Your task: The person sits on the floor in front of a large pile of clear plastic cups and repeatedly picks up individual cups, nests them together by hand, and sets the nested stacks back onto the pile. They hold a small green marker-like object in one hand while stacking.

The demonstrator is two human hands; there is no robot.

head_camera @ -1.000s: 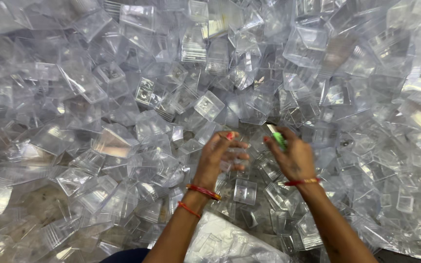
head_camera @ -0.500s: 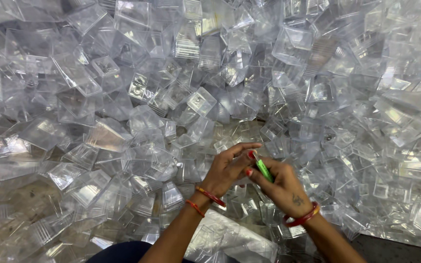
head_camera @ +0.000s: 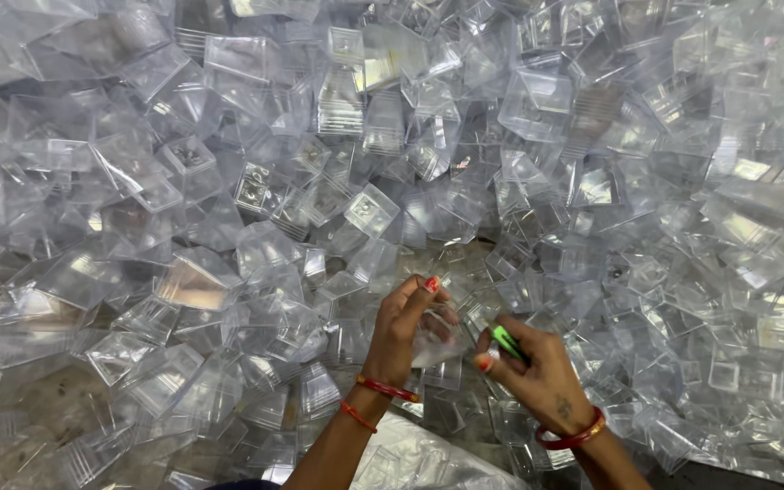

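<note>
Presently, the clear plastic box [head_camera: 435, 343] is sitting in the curl of the left hand [head_camera: 407, 325], its fingers [head_camera: 424, 290] closing over the top edge and the thumb pressing from the near side, so the grip is clasping the piece rather than lying slack. Just to the right of those fingers, the right hand [head_camera: 537, 377] is pinching a small green tool [head_camera: 506, 343] between thumb and forefinger, the remaining fingers folding in behind it; the tool's tip is pointing toward the box and standing just beside it, though whether it is touching the plastic cannot be told. Red bangles [head_camera: 387, 388] are circling the left wrist, and a red bangle [head_camera: 573, 439] the right.

Beyond the fingertips, on every side, a deep heap of clear boxes [head_camera: 256, 181] is spreading across the whole view, the pieces lying tilted, overturned and overlapping. Below the wrists, near the person, a clear plastic bag [head_camera: 410, 458] is lying partly in view; its contents are not readable.

By judgement, one piece is being worked with the tool at this moment, and the bulk of the heap is awaiting handling. No sorted or finished group can be told apart from the rest, so the share completed cannot be fixed.
</note>
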